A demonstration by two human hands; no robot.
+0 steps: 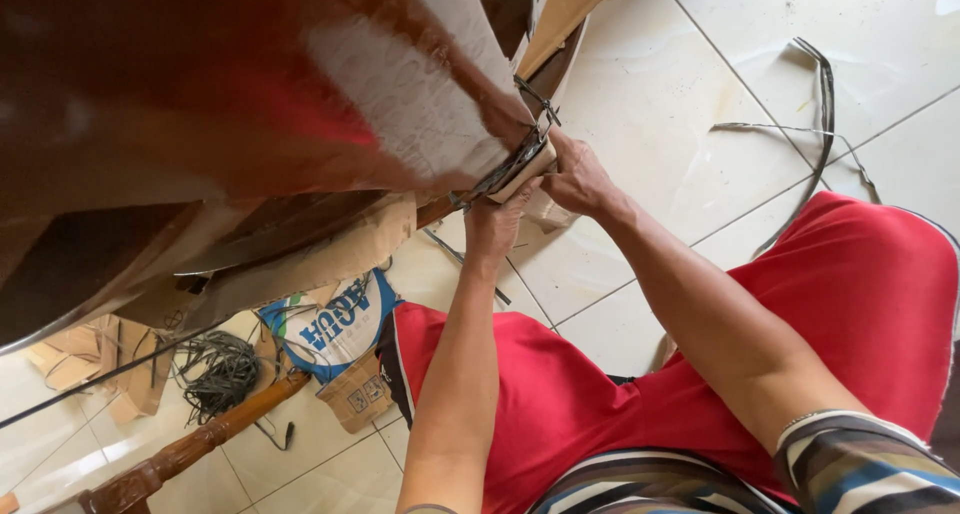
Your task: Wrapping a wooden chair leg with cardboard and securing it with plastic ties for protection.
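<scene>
- Glossy brown wooden panel (200, 104): fills the upper left of the view, close to the camera and blurred. Its lower edge runs diagonally, from lower left up toward the upper right.
- White wrapping sheet (420, 84): lies across the panel face and ends at that lower edge, directly above both hands.
- Red shorts (850, 294): cover the person's knees below the work area; both forearms reach up and away from them toward the panel edge.
- Tiled floor (700, 94): carries a loose dark strap (825, 84) at the upper right, well apart from the hands, and a tangle of cord (215, 374) at the lower left.
- Right hand (580, 179): closed, fingers curled onto the panel edge from the right side, touching the cardboard corner piece (525, 174).
- Left hand (495, 219): closed, gripping from below; fingertips meet the same corner piece. Both hands are equally near; the right one sits slightly higher.
- Cardboard corner piece: small, tan, seated on the panel's lower edge between the two hands, its long axis following the edge.
- Dark binding strap (515, 159): crosses over the corner piece, roughly square to the edge, just above the fingertips.
</scene>
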